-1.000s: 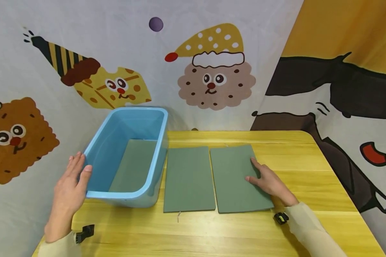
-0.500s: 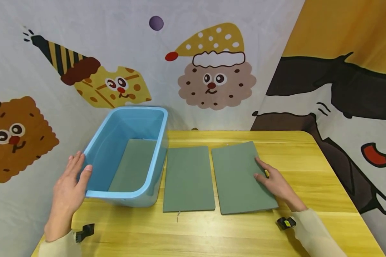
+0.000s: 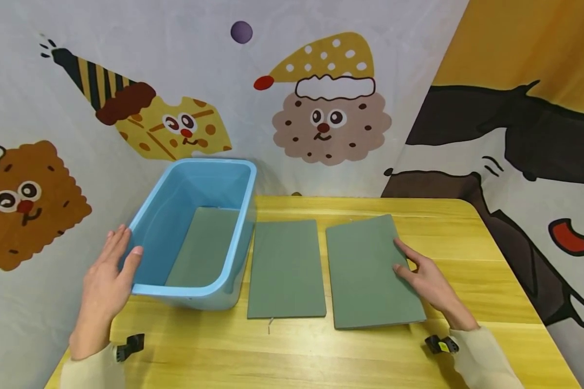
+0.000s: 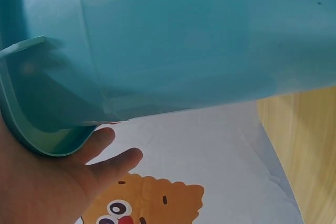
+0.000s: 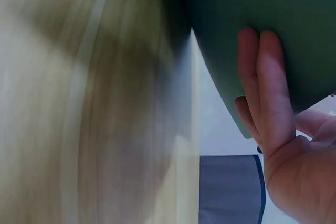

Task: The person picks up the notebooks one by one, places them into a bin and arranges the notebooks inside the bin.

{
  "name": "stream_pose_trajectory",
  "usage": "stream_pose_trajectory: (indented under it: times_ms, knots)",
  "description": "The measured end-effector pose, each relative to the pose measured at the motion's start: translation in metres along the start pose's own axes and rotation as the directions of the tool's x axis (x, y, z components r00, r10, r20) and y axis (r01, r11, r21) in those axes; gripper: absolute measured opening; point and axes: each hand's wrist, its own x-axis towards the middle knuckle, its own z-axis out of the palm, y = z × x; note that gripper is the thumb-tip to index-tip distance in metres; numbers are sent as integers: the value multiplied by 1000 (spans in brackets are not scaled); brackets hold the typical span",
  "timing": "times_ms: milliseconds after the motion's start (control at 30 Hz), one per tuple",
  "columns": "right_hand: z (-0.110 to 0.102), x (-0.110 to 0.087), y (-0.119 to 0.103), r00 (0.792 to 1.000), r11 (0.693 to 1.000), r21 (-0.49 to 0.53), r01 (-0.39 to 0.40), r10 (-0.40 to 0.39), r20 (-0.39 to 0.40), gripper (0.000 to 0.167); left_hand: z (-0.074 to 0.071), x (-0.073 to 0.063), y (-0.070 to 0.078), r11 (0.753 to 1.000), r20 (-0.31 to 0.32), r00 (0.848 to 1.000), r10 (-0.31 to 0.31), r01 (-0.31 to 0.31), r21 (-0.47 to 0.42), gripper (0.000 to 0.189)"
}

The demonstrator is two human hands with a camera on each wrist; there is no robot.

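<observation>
My right hand (image 3: 433, 281) holds the right-hand grey-green notebook (image 3: 370, 275) by its right edge, thumb on top. In the right wrist view, several fingers (image 5: 272, 77) lie against its underside, and that side is raised from the table. A second grey-green notebook (image 3: 287, 270) lies flat to its left, with a thin ribbon-like strip (image 3: 270, 324) sticking out at the near edge. My left hand (image 3: 108, 273) rests with extended fingers against the near left rim of a light blue plastic bin (image 3: 194, 292). Inside the bin lies another flat grey-green piece (image 3: 206, 248).
Everything stands on a yellow wood-grain table (image 3: 302, 362). A white cloth with cartoon prints (image 3: 328, 124) hangs behind it. The bin stands at the table's left, its back end close to the cloth.
My right hand has shifted right and slightly nearer, drawing the notebook away from the middle one and lifting its right side. My left hand stays at the bin's rim.
</observation>
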Motion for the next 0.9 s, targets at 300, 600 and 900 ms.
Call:
stream_pose_trajectory:
  times_ms: [300, 600, 900]
  knots:
    - [1, -7, -10, 999, 996, 89, 29, -27, -31, 68, 0, 0, 3, 1000, -6, 1000, 13, -13, -14, 61]
    - [2, -12, -19, 996, 985, 166, 49, -36, -79, 69, -1, -2, 2, 1000, 3, 1000, 3, -3, -15, 61]
    - [5, -17, -32, 993, 969, 242, 56, -29, -111, 69, -1, -2, 1, 1000, 4, 1000, 0, 0, -11, 61]
